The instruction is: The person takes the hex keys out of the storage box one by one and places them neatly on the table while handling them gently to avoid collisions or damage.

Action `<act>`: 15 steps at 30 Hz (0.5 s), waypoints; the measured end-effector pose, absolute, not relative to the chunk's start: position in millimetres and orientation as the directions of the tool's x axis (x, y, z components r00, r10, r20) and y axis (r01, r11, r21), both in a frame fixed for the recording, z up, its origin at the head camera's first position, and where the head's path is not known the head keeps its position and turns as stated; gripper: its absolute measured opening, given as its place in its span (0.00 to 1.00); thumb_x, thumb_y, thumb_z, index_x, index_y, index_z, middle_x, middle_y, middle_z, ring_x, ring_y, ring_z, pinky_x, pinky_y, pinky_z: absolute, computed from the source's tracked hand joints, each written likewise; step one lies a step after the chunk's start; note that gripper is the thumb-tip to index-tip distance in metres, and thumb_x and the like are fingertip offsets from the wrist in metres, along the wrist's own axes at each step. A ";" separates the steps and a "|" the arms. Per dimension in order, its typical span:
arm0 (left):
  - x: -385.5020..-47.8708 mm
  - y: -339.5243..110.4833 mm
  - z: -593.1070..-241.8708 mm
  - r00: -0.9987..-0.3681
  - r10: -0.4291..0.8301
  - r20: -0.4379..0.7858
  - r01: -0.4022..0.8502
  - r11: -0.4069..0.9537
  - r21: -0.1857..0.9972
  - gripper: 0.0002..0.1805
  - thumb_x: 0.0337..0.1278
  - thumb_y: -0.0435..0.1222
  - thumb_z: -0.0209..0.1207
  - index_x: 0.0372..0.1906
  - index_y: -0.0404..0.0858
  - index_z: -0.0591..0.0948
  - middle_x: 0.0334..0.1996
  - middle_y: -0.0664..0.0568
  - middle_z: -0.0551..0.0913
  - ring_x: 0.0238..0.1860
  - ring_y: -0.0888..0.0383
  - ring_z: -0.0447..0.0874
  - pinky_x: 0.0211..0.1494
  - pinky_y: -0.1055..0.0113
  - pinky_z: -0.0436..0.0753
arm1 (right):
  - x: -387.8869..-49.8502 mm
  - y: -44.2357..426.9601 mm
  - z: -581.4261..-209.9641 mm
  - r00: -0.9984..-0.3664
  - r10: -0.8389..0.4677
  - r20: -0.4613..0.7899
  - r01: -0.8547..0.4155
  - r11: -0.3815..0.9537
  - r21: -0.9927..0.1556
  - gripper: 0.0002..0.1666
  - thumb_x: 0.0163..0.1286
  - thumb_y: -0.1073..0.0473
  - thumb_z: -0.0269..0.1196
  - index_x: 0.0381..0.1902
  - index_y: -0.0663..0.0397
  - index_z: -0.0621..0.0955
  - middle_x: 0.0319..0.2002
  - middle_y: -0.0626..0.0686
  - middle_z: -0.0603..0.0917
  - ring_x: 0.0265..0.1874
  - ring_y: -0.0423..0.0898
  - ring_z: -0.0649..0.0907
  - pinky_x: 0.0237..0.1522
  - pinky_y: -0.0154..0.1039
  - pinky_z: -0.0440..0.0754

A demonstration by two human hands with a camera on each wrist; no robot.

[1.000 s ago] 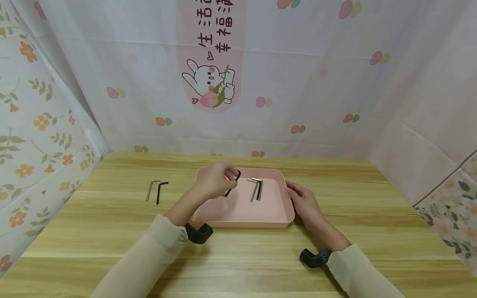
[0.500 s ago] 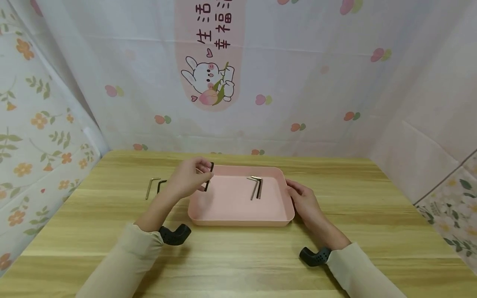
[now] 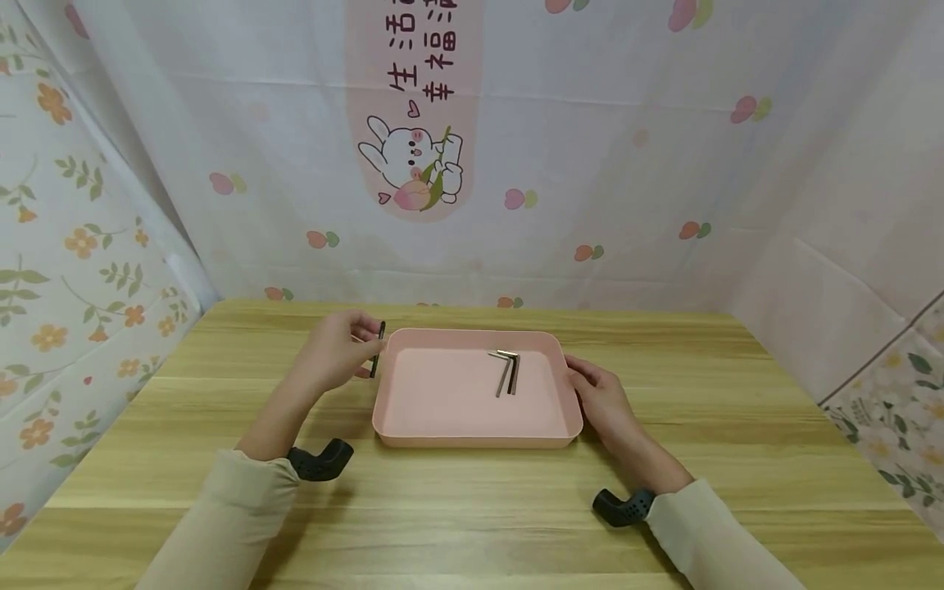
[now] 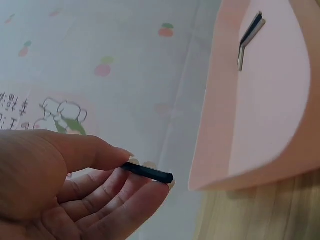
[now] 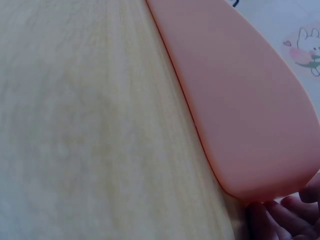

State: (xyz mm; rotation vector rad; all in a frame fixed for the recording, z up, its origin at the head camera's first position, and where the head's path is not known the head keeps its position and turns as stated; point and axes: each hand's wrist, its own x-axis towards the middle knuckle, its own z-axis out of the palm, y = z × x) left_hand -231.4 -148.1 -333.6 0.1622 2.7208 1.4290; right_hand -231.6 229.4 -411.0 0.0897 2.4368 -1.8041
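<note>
My left hand (image 3: pixel 332 352) pinches a black hex key (image 3: pixel 378 348) between thumb and fingers, beside the left rim of the pink tray (image 3: pixel 435 418). In the left wrist view the black hex key (image 4: pixel 155 173) lies across the fingertips, its end pointing toward the tray wall (image 4: pixel 215 130). Inside the tray, right of its middle, three L-shaped hex keys (image 3: pixel 509 375) lie close together, dark and metallic. The right hand (image 3: pixel 605 401) touches the tray's right wall from outside. Fingers (image 5: pixel 285 215) of that hand show at the tray's corner in the right wrist view.
The tray stands on a wood-grain table (image 3: pixel 472 516). A printed cloth (image 3: pixel 590 164) hangs behind the table, and floral cloth (image 3: pixel 81 328) hangs at the left side. Each wrist wears a black device (image 3: pixel 322 460).
My left hand has moved left with the black hex key, from above the tray to its left rim. Two hex keys seen earlier on the left tabletop are now hidden. The right hand stays put.
</note>
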 end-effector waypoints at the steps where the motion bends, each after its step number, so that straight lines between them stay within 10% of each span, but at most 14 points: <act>1: -231.8 -150.7 -334.3 -0.993 0.117 -0.014 0.055 0.564 0.824 0.16 0.69 0.34 0.58 0.55 0.28 0.77 0.45 0.39 0.79 0.44 0.45 0.84 0.42 0.55 0.90 | -231.7 229.4 -411.1 -0.992 -0.018 -0.123 0.112 0.295 -0.949 0.29 0.83 0.57 0.46 0.77 0.56 0.64 0.76 0.60 0.66 0.73 0.54 0.71 0.62 0.33 0.77; 15: -239.5 -175.3 -341.6 -0.992 0.110 -0.060 0.018 0.602 0.798 0.28 0.69 0.31 0.56 0.71 0.30 0.70 0.50 0.29 0.83 0.34 0.56 0.89 0.45 0.55 0.90 | -232.1 229.6 -411.8 -0.993 -0.009 -0.117 0.109 0.303 -0.947 0.28 0.83 0.57 0.46 0.77 0.56 0.65 0.76 0.59 0.67 0.73 0.54 0.71 0.59 0.30 0.78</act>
